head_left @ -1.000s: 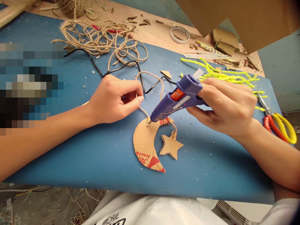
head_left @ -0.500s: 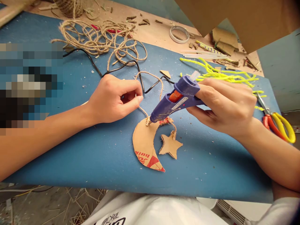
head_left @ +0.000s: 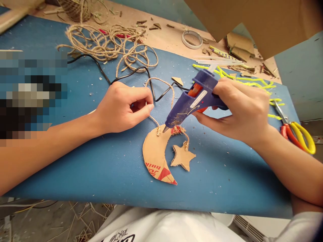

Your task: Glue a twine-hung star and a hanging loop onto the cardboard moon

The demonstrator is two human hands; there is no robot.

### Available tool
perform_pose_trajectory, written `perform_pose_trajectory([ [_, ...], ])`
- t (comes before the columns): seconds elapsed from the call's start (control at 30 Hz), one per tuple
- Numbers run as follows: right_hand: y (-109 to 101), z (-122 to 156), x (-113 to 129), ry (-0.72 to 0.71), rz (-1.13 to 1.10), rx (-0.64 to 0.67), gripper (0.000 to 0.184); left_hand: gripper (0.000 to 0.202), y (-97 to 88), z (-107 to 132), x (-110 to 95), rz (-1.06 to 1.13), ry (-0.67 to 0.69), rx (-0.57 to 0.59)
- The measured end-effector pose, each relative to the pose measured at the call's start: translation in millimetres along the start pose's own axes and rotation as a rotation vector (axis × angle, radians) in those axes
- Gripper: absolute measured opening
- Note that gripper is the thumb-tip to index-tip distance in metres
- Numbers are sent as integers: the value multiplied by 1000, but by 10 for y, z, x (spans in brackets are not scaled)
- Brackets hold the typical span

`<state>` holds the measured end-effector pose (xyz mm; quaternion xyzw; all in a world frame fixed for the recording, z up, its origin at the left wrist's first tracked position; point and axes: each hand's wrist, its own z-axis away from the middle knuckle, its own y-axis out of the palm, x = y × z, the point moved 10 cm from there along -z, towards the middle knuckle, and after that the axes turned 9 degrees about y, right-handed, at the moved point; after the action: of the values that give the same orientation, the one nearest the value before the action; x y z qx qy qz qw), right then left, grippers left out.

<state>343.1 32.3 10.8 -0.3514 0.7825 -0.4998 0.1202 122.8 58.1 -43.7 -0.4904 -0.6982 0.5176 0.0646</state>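
A cardboard crescent moon (head_left: 155, 155) lies on the blue board (head_left: 106, 164), with a small cardboard star (head_left: 182, 156) tied beside it by jute string. My right hand (head_left: 239, 109) grips a purple glue gun (head_left: 191, 101), its nozzle just above the moon's upper tip. My left hand (head_left: 123, 107) pinches the jute twine loop (head_left: 161, 89) that runs up from the moon's tip. The gun's black cable (head_left: 118, 75) trails back across the board.
Loose coils of jute rope (head_left: 111, 43) lie at the back. Yellow pipe cleaners (head_left: 242, 80) and orange-yellow scissors (head_left: 297, 131) sit at the right. A tape ring (head_left: 192, 39), glue sticks and cardboard scraps lie on the far table. A cardboard sheet (head_left: 252, 20) overhangs the upper right.
My right hand has tilted the glue gun steeper and lifted its nozzle slightly off the moon's tip. My left hand still pinches the twine.
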Motion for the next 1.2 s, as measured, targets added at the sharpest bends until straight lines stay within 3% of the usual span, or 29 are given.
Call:
perform_pose_trajectory([
  [0.17,49,-84,-386,299,-117,28,35,22,3,-15,-4,34,-7,6],
  [0.3,24,-155,-708,425,-296,-63,52,20,-4,-21,-12,44,2,-1],
  [0.4,-12,-189,-933,511,-483,-109,49,19,-8,-26,-13,46,6,-4],
  [0.53,-223,-216,-1113,517,-590,-157,22,18,-12,-29,-5,60,-1,-5],
  [0.67,-631,-176,-1208,444,-479,-348,26,19,-9,-18,26,62,-18,0],
  [0.73,-629,-201,-1148,376,-378,-251,30,18,0,-11,52,55,-32,5],
  [0.8,-452,-215,-1028,270,-316,-22,33,16,1,-10,63,47,-28,-1],
  [0.9,-209,-136,-902,123,-238,200,29,12,7,-14,66,46,-10,-8],
  [1.03,107,-43,-1012,131,-152,388,34,11,27,-22,58,52,17,9],
  [1.2,342,-16,-1143,185,-135,505,47,10,37,-38,27,33,46,32],
])
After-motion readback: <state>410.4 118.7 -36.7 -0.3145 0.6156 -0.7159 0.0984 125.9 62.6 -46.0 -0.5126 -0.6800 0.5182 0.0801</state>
